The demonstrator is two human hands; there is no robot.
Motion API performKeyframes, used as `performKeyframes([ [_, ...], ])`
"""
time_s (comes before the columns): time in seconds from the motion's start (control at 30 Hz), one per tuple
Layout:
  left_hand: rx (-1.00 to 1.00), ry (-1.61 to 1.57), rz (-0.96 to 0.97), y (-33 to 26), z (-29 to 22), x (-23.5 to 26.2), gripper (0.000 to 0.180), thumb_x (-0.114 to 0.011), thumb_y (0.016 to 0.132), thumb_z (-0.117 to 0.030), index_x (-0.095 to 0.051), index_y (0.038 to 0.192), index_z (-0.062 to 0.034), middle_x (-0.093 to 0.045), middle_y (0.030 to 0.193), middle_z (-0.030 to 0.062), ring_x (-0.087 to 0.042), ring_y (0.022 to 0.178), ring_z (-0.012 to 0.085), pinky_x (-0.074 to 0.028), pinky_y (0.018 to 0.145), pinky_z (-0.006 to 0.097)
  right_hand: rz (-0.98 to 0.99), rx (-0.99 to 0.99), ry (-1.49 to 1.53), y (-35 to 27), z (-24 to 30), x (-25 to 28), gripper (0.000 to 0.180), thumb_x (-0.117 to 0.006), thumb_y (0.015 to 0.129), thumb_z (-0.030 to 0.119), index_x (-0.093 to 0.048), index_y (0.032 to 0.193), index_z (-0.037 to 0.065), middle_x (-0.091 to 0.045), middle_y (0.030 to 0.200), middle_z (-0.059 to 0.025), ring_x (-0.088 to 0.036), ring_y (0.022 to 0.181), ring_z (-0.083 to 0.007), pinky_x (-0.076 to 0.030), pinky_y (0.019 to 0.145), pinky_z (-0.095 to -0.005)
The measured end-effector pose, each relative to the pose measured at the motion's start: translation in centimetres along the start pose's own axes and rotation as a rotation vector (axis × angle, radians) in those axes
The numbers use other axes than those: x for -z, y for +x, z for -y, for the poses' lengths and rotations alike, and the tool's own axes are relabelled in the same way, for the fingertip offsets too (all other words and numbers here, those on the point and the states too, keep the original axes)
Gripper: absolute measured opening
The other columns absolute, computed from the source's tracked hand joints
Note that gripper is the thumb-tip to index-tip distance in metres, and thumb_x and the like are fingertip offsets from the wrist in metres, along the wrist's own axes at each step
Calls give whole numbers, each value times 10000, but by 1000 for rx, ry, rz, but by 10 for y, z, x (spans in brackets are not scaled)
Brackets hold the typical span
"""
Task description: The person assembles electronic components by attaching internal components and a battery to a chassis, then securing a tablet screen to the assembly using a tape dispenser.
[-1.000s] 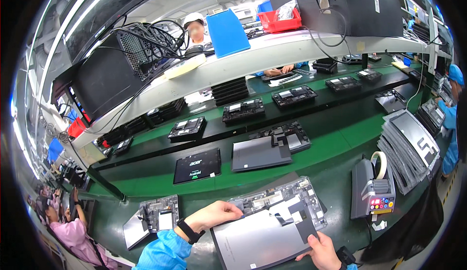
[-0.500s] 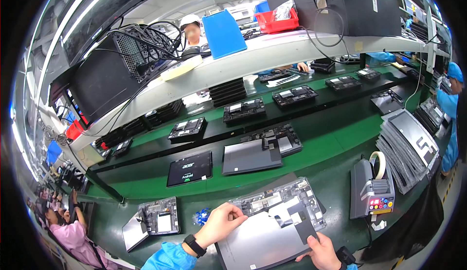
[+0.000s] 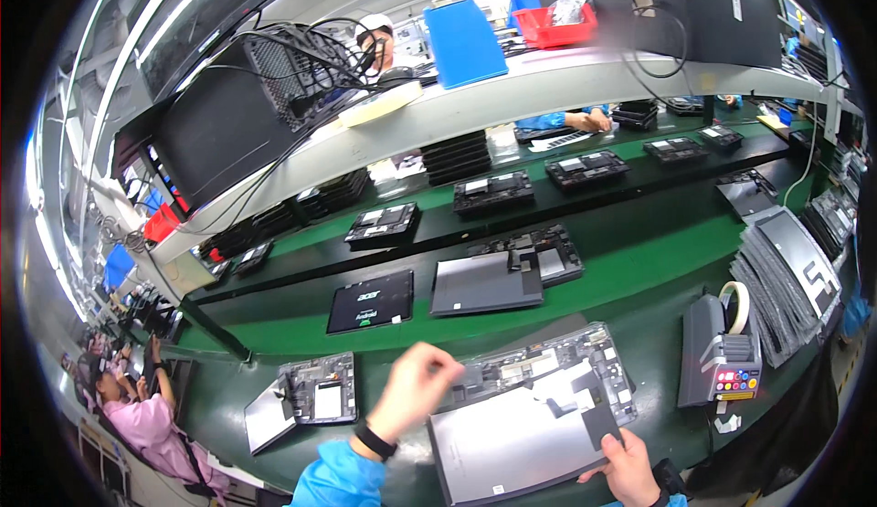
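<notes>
A silver-backed display panel (image 3: pixel 521 438) lies tilted at the near edge of the bench. My right hand (image 3: pixel 632 472) grips its lower right corner, thumb on top and fingers underneath. Partly covered by the panel is an opened tablet body (image 3: pixel 512 372) with bare circuit boards; a dark flex piece joins the two areas near the panel's upper right. My left hand (image 3: pixel 413 394) hovers just left of the tablet body, off the panel. Its fingers are pinched together, and whatever may be between them cannot be made out.
Left sits another opened tablet (image 3: pixel 320 397). Ahead are a lit tablet (image 3: pixel 370 302) and a grey panel (image 3: pixel 484 284) on another tablet body. A tape dispenser (image 3: pixel 717 352) and a stack of bagged panels (image 3: pixel 781 292) stand right. A shelf (image 3: pixel 384 114) crosses above; co-workers sit beyond and at left.
My left hand has lifted from the panel's upper left edge and moved up and left. My right hand keeps its grip on the corner. The whole view has shifted slightly.
</notes>
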State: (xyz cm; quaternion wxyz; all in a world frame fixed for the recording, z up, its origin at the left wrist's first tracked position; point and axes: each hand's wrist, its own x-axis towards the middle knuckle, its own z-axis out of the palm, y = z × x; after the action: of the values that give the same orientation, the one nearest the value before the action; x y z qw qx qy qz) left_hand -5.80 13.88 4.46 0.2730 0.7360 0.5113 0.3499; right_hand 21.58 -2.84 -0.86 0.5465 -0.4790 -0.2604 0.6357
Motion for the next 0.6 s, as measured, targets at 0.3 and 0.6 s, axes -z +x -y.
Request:
performKeyframes([
  [0.3,371,584,393,10,148,45,266,-782,668,-258,-711,762,-19,-675,747,169,-658,720,308,-519,715,370,14,21,-15,0,-5,0,252,-485,971,227,-547,1008,-14,-620,829,-101,-615,636,-192,-534,555,-302],
  [0.6,531,633,358,8,166,35,341,-807,640,-306,-722,811,-24,-688,813,172,-670,785,310,-524,760,366,-11,50,-28,0,-7,3,276,-492,968,252,-550,1019,-13,-626,824,-99,-616,630,-186,-530,550,-299],
])
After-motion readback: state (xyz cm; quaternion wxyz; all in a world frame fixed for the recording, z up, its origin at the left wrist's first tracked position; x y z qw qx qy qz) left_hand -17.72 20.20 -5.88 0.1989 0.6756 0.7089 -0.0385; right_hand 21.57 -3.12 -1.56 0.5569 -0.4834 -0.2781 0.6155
